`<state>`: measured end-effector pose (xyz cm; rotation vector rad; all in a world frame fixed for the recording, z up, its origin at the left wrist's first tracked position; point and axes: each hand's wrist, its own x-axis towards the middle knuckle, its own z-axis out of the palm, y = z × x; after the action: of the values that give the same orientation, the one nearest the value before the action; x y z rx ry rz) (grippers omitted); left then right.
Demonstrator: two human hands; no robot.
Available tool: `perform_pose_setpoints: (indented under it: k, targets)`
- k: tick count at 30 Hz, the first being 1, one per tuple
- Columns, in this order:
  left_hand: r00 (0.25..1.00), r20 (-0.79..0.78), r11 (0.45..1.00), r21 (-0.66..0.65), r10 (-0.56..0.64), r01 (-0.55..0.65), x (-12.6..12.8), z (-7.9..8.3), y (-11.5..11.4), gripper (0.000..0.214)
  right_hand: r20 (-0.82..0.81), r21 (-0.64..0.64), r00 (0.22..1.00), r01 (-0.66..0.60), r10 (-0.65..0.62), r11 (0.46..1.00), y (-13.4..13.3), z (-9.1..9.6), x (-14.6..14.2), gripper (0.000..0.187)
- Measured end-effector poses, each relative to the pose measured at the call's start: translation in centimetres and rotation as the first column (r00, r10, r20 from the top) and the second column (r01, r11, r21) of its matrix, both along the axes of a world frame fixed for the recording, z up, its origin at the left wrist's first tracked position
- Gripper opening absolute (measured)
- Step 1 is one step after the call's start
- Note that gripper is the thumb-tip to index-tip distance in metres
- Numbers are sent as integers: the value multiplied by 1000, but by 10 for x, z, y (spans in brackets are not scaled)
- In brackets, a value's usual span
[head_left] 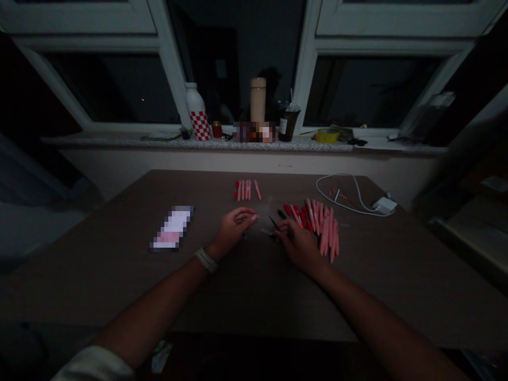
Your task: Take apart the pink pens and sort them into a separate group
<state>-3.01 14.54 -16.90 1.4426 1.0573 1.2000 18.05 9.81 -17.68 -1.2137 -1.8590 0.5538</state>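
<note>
Both of my hands rest on a dark brown table (119,254). My left hand (233,227), with a watch on the wrist, is curled, and a pale pink pen barrel shows at its fingertips. My right hand (296,241) is closed in a pinch on a thin dark refill-like piece (273,222). Just right of that hand lies a heap of pink pens with red caps (321,222). A short row of several pink pens (246,189) lies farther back, near the table's middle.
A flat pixelated object (172,227) lies left of my left hand. A white cable and charger (383,205) sit at the back right with small loose bits (336,194). The windowsill holds a checkered bottle (197,112), a tall cup (257,99) and a dark cup (288,121).
</note>
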Motion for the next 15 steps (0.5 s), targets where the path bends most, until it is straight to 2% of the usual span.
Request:
perform_pose_setpoints:
  k: [4,6,10,15]
  targets:
    - [999,-41,999,37,-4,5,4,0,-3,34,-161,-29,984,-77,72,997,1,-3,-1,16]
    - [998,-65,998,63,-24,28,5,0,-5,31,-190,-31,980,-69,62,997,1,-3,-2,14]
    - [984,-160,989,108,-81,99,8,1,-10,24,-139,-64,990,3,-12,998,0,-3,-4,16]
    - [949,-257,956,176,-186,235,8,5,-17,20,-75,-117,995,-72,64,991,-2,-3,-5,22]
